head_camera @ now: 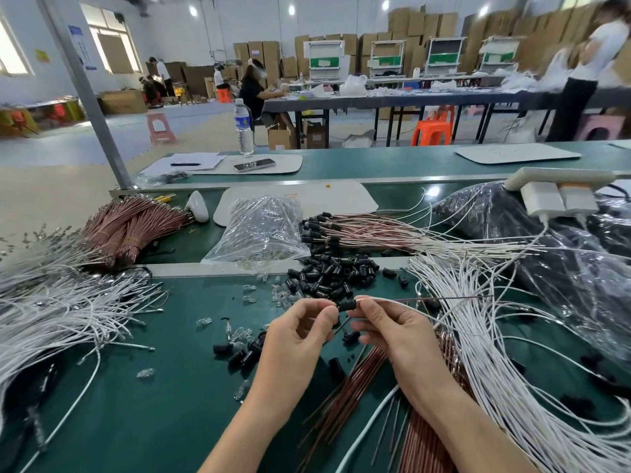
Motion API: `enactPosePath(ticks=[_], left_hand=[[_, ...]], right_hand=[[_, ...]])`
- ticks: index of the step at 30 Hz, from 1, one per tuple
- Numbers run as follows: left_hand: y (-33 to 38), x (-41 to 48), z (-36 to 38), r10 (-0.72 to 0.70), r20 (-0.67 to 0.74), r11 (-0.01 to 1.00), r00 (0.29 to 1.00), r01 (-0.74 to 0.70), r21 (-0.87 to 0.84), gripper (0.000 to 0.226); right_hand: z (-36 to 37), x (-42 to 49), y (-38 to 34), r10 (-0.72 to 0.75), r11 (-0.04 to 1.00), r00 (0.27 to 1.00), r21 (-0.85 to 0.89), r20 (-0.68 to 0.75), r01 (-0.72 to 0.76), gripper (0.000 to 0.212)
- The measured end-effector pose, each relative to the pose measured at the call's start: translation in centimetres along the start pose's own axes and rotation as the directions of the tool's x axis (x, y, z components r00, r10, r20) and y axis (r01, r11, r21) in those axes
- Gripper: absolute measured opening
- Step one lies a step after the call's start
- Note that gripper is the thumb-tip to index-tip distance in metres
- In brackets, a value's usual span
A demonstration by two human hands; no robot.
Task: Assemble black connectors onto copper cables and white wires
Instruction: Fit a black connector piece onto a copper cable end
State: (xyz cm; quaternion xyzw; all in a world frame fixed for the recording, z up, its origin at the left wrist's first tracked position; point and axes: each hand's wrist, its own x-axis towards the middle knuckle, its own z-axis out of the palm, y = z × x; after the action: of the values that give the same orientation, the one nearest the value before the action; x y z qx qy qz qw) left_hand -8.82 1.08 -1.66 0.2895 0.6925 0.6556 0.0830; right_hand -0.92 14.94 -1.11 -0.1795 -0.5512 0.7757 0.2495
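Both hands meet above the green table. The left hand pinches a black connector at one end. The right hand pinches a white wire and, it seems, a thin copper cable at the other end. I'd hold the connector firm, line both leads up straight and push them in together. Fingertips cover the joint, so I can't tell how far anything is seated.

matt black plastic connector, glossy clear bag
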Motion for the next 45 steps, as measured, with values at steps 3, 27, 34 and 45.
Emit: enactPosePath(ticks=[3, 27, 34, 45], left_hand=[[-0.3, 0.0, 0.1, 0.011, -0.001, 0.998, 1.0, -0.011, 0.056, 0.007], [-0.7, -0.5, 0.3, 0.197, 0.051, 0.921, 0.979, -0.202, 0.332, 0.025], [-0.5, -0.3, 0.0, 0.128, 0.041, 0.935, 0.991, -0.134, 0.328, 0.017], [0.0, 0.1, -0.4, -0.076, 0.038, 0.997, 0.996, 0.075, 0.021, 0.014]], right_hand=[[-0.1, -0.1, -0.1, 0.006, 1.0, 0.998, -0.006, 0.069, -0.006, 0.021], [-0.4, 0.8, 0.5, 0.015, 0.992, 0.989, 0.124, 0.146, -0.034, 0.037], [-0.1, 0.8, 0.4, 0.026, 0.995, 0.993, 0.09, 0.119, -0.037, 0.034], [0.0, 0.3, 0.5, -0.013, 0.999, 0.991, -0.031, 0.134, 0.017, 0.029]])
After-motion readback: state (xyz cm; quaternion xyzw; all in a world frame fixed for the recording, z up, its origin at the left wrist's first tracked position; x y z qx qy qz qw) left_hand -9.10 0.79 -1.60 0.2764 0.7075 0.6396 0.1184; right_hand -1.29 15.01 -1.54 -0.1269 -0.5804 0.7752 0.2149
